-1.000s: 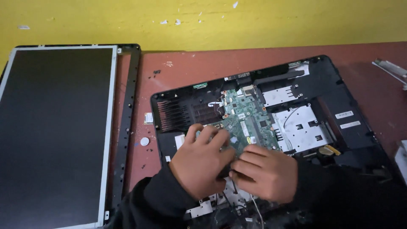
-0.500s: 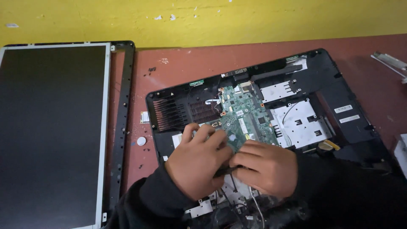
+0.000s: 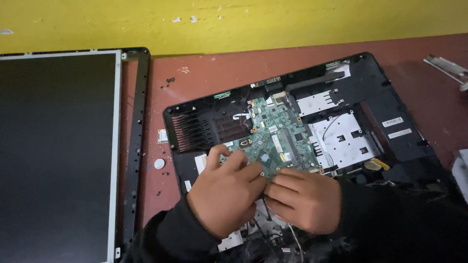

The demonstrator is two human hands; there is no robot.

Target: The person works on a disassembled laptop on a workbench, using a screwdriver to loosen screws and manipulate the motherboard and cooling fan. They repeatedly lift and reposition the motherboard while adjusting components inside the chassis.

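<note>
We looked down on a reddish-brown table [image 3: 204, 83] set against a yellow wall [image 3: 243, 24]. An opened black laptop base [image 3: 404, 146] lay on it at a slant, its insides exposed. A green circuit board [image 3: 275, 139] sat in the middle of the base, near the front edge closest to us.

Our left hand [image 3: 226, 197] rested on the near left corner of the circuit board, the fingers [image 3: 239, 160] curled loosely with their tips pressing on the board's edge. Our right hand [image 3: 304, 199] lay just beside it, touching it, with the fingers [image 3: 287, 182] bent inward toward the left hand. The fingertips of both hands met at the board's near edge. We could not tell whether either hand pinched anything there, because the knuckles hid that spot. Both arms wore dark sleeves [image 3: 399, 224].

To the left of the board, inside the base, dark copper-coloured cooling fins [image 3: 204, 129] showed. To the right, a silver metal plate [image 3: 341, 139] filled a bay.

A flat screen panel [image 3: 56, 156] lay at the far left of the table, dark side up, with a black plastic frame [image 3: 137, 146] along its right edge. A small white disc [image 3: 159, 163] sat on the table between the frame and the laptop base. A pale metal strip [image 3: 446, 65] lay at the table's far right.
</note>
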